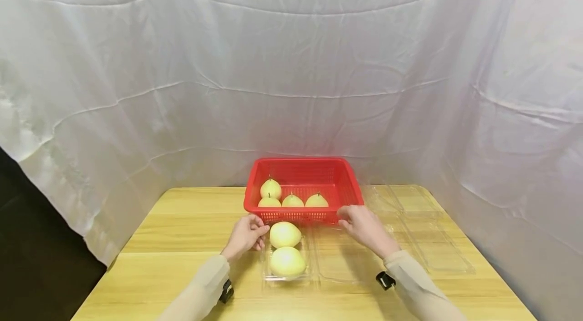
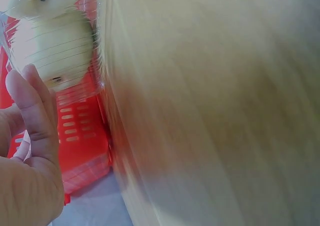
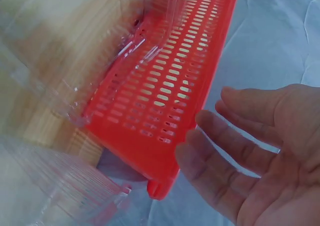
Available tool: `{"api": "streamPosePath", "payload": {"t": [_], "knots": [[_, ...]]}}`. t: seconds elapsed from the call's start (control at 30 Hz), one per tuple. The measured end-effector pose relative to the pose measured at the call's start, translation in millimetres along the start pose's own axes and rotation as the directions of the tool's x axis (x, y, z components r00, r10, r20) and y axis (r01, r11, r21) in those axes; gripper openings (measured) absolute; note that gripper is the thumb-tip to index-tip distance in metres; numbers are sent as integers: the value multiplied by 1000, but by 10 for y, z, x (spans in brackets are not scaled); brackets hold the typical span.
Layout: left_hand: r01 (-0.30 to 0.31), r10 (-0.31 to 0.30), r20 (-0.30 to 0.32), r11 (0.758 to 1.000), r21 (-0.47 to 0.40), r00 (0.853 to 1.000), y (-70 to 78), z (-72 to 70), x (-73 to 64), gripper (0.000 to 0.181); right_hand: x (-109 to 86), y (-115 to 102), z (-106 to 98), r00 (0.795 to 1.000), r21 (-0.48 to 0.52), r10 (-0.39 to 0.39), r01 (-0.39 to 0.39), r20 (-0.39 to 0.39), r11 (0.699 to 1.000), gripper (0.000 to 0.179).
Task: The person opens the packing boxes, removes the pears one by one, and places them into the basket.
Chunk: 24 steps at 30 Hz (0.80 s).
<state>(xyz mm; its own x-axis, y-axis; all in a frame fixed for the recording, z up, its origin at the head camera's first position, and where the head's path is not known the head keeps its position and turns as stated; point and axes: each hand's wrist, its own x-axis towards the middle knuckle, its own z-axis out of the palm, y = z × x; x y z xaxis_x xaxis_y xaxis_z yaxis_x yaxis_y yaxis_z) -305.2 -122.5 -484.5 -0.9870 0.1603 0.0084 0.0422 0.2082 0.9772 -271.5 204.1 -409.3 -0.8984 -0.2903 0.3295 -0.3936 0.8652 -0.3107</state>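
Note:
Two pale yellow pears, the nearer one [image 1: 288, 262] and the farther one [image 1: 285, 235], lie in a clear plastic clamshell box [image 1: 278, 277] whose lid [image 1: 339, 260] is folded out to the right. My left hand [image 1: 247, 236] is beside the box's left side, its fingers fairly straight and holding nothing; whether a fingertip touches the plastic I cannot tell. Over the front right corner of a red basket [image 1: 300, 160] hovers my right hand [image 1: 364, 226]. Its fingers are loosely bent, with nothing between them in the right wrist view. Several pears [image 1: 316, 200] sit inside the basket.
More clear plastic boxes [image 1: 437, 245] lie along the right side of the wooden table [image 1: 182, 235]. A pale grey curtain [image 1: 291, 118] hangs behind the table and along both sides. The basket stands close to the back edge.

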Motion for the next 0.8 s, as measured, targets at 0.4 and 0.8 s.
{"api": "streamPosePath", "payload": {"t": [0.4, 0.8], "knots": [[-26, 26, -12, 999, 40, 1000, 14, 24, 34, 13, 158, 107, 10, 997, -124, -59, 52, -52, 991, 19], [-116, 171, -93, 896, 429, 981, 56, -15, -24, 16, 318, 193, 40, 996, -41, 50, -47, 76, 998, 19]]}}
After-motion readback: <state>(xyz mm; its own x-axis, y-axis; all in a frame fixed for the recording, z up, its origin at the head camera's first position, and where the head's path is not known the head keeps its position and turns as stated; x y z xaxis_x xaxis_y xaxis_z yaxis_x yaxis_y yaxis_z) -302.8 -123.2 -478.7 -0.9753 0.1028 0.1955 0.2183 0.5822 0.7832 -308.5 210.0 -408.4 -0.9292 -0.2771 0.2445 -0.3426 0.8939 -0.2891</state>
